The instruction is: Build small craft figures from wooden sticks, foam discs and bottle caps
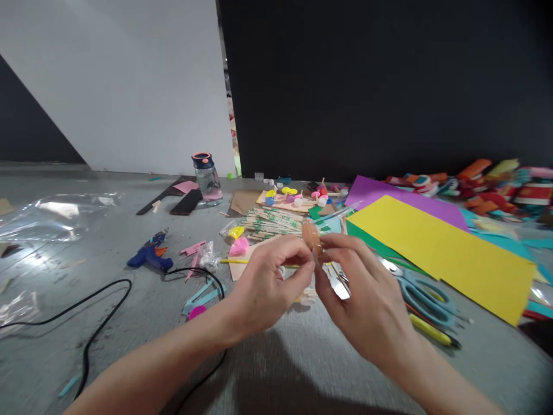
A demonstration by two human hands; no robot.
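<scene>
My left hand is closed in a pinch, thumb and forefinger meeting at the lower end of a small tan-orange oval piece. Whatever lies between those fingertips is too small to make out. Curled around from the other side, my right hand grips the oval piece with thumb and fingers. Both hands are held up close together above the table. Behind them lies a bundle of thin wooden sticks with green print. A pink piece and a yellow stick are left of my left hand.
A blue glue gun with a black cord lies left. Scissors and a yellow cutter lie right, near yellow card and purple card. A water bottle stands at the back.
</scene>
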